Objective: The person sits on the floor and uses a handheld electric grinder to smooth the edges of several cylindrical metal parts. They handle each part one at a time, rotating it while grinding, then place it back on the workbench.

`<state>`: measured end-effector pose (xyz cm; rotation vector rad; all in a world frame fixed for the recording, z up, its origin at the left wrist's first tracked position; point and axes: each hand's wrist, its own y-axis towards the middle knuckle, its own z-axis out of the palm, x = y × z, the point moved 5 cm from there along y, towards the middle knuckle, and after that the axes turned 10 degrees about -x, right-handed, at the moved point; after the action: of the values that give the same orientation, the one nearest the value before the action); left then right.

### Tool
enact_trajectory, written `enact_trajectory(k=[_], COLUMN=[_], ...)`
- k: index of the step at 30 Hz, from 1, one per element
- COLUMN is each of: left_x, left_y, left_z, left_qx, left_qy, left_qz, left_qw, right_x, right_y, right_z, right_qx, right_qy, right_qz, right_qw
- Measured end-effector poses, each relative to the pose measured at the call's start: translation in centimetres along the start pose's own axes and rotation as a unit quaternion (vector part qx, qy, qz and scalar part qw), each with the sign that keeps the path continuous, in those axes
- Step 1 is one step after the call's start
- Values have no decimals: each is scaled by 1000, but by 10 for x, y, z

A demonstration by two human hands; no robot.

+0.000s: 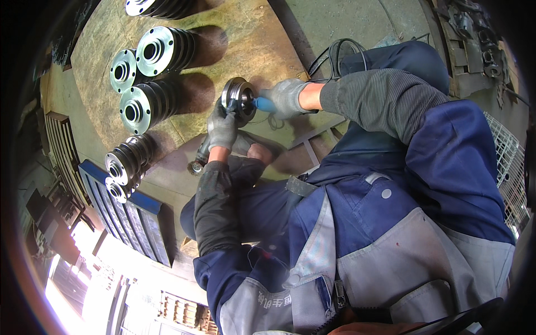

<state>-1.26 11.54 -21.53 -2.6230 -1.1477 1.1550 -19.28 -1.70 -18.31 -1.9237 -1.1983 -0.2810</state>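
My left hand [223,129], in a grey work glove with dark fingertips, grips a round, stepped metal flange part [238,90] by its near side. The part is tipped so that its bore faces right. My gloved right hand [289,99] is closed around a blue-handled tool [264,104], with its end at the bore. What tip the tool has is hidden. Below my left hand, partly behind the wrist, lies a dark power tool with a wire brush [196,166] on its end.
Stacks of machined flanges [155,50] line the left side of a worn board [251,37]. Smaller flanges [117,167] stand nearer, by a blue ribbed metal piece [125,217]. Black cable [345,52] loops beside my knee. A white wire basket [508,167] is at far right.
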Motion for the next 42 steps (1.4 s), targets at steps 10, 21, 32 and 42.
enact_trajectory(k=[10,21,32,42], left_x=[-5,-3,3,-4], left_y=[1,0,0,-3], left_z=[-2,-1,1,0], left_qx=[-12,-17,-9,-13], left_qy=[-19,-32,-21,-60], left_qz=[31,7,9,18], left_qw=[999,999,1000,998], right_x=[4,2,-1,-2], right_y=[1,4,3,-1], right_z=[0,5,7,3], right_qx=[5,5,-18,-17], right_qy=[7,-15,11,19], right_qz=[13,8,15,23], right_qw=[1000,1000,1000,999])
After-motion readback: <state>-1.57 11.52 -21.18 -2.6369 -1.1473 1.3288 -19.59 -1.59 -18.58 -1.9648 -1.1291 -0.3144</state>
